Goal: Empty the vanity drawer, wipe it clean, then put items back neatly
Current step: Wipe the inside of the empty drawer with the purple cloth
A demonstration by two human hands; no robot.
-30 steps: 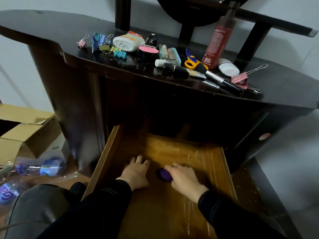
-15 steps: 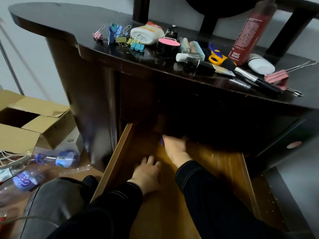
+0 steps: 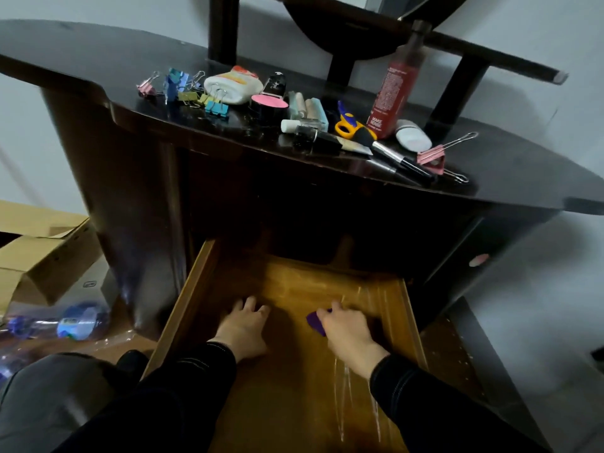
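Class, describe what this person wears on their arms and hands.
The left sleeve and right sleeve are long and black, with pale stitching lines near the cuffs. The left hand and right hand are bare: no gloves or rings visible.

A small purple cloth (image 3: pixel 315 322) lies inside the pulled-out wooden drawer (image 3: pixel 294 403).

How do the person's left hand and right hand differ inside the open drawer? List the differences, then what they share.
The left hand holds nothing; the right hand grips a purple cloth. The left hand lies flat with fingers spread; the right hand's fingers curl. Both rest on the floor of the wooden drawer, and both wear dark sleeves.
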